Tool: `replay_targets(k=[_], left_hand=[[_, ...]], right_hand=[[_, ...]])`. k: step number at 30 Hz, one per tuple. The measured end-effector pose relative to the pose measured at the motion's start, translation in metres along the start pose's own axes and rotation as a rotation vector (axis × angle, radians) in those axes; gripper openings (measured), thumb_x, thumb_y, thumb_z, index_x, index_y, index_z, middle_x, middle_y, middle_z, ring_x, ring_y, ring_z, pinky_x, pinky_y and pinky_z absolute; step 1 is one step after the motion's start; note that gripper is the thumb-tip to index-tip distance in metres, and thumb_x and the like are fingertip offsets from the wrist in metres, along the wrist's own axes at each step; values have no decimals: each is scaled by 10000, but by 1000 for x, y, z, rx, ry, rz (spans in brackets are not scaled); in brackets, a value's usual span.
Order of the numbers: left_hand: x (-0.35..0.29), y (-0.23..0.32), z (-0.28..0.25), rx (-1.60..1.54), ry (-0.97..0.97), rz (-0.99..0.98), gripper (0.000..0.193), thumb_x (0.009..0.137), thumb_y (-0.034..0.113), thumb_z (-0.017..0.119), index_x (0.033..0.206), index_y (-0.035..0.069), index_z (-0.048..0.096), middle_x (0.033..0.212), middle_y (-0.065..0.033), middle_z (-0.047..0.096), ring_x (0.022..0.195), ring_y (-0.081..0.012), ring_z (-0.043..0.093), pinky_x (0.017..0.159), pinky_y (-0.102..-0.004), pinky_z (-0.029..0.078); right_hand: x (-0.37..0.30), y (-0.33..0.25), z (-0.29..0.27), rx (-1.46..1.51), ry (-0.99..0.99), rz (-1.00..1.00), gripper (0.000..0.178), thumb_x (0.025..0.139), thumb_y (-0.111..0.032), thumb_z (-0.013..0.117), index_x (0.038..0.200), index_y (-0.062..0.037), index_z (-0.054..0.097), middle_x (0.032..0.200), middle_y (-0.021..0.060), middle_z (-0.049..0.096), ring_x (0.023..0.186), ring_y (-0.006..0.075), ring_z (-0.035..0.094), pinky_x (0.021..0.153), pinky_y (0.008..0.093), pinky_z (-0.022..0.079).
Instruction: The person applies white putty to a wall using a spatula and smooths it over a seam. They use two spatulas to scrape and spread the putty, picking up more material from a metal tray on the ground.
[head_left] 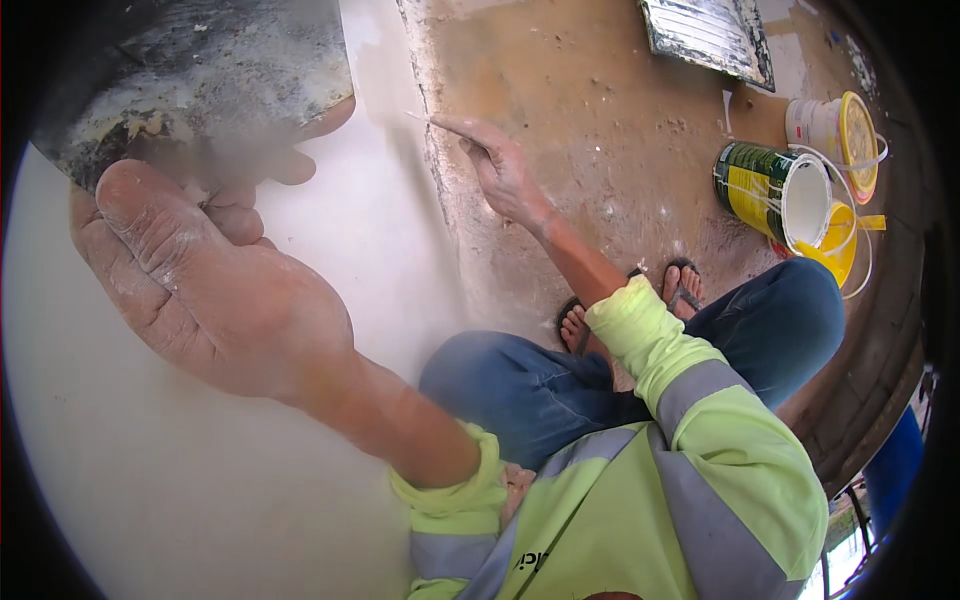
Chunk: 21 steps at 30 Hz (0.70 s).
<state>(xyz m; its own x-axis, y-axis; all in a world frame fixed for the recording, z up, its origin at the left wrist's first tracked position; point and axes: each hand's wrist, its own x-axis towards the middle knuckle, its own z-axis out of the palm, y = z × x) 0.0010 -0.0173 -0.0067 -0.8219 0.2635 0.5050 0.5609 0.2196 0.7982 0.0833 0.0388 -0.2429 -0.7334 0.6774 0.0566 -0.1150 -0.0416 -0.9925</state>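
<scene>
My left hand (225, 270) looms large on the left, its fingers wrapped round the lower edge of a broad flat metal plate (230, 60). The plate is grey, worn and stained with dried plaster; its upper part runs out of view. Behind it spreads a smooth white wall (340, 220). My right hand (503, 172) is at the rough seam where the wall meets the brown floor. Its index finger is stretched toward that seam, with a small whitish bit at the tip. The other fingers are partly hidden. White dust coats both hands.
Another flat metal plate (710, 40) with white smears lies at the upper right. On the right stand a green and yellow can (745, 185), a white bucket with a yellow rim (862, 145) and a yellow container (838, 245). My bent knees (790, 300) and sandalled feet (683, 287) are close by.
</scene>
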Motion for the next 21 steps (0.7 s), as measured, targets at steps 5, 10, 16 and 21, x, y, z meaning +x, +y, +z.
replay_targets(k=[5,10,16,21], left_hand=[[1,3,5,-53,-53,20,381,1046,290,383,1110,-79,451,852,-281,667,684,-263,674,655,-269,532],[6,-1,-13,-11,-40,40,378,1045,284,383,1105,-83,451,855,-281,667,667,-270,672,655,-271,530],[2,2,-5,-55,-29,24,372,1038,266,401,1123,-93,443,888,-270,659,702,-297,686,663,-286,534],[2,-6,-8,-55,-39,23,372,1034,261,414,1134,-97,438,910,-262,649,717,-308,688,660,-294,536]], right_hand=[[-3,49,51,-213,103,-151,546,839,130,412,1337,-71,508,1354,150,498,1257,314,489,1089,383,389],[-75,46,55,-151,64,-11,460,882,76,404,1309,-44,526,1286,190,544,1210,333,526,1053,398,411],[34,55,16,-180,83,518,349,885,-128,480,1185,13,589,1041,243,662,985,338,649,861,407,485],[78,32,22,-188,6,934,311,813,-106,512,1064,42,618,920,209,678,897,292,649,773,399,496]])
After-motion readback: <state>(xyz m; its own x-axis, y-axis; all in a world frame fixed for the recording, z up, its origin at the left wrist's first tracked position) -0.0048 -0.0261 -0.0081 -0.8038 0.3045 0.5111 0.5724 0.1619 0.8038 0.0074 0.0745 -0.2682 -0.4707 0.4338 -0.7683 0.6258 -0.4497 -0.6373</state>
